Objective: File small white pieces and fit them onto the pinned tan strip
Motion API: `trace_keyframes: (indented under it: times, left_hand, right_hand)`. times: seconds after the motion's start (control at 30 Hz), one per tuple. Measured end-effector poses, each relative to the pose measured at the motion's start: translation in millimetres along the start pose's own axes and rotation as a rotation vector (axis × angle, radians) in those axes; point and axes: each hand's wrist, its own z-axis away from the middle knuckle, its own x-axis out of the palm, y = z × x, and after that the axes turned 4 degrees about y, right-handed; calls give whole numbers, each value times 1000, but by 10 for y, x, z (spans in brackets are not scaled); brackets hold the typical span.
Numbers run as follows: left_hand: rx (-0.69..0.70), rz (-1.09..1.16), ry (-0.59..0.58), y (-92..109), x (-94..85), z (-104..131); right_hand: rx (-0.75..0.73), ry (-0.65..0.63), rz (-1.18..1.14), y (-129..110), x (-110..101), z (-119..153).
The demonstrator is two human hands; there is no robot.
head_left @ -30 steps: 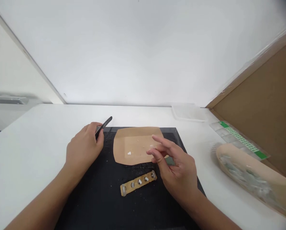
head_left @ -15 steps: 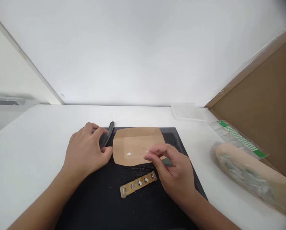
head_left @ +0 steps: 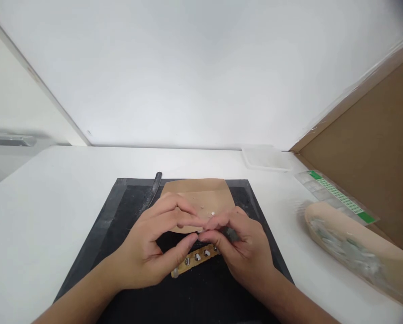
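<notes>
Above the holed strip (head_left: pixel 194 260), left hand (head_left: pixel 154 252) and right hand (head_left: pixel 245 247) pinch a tiny piece together; seating demands fine alignment.

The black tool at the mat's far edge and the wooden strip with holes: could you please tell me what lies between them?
In the head view, the left hand and bare black mat lie between them.

Hands (head_left: pixel 201 234) hide part of drilled strip (head_left: pixel 196 258); pinched item too small to tell.
</notes>
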Motion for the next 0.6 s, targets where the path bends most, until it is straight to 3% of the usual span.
trace_keyframes:
  times: [0.17,0.6]
  left_hand:
    - [-57,118,-44,-23,16,2]
    - [-42,144,-38,-62,7,-34]
  right_hand:
    - [3,-39,-54,-4,-17,-17]
    - [29,-77,-78,-8,-25,-33]
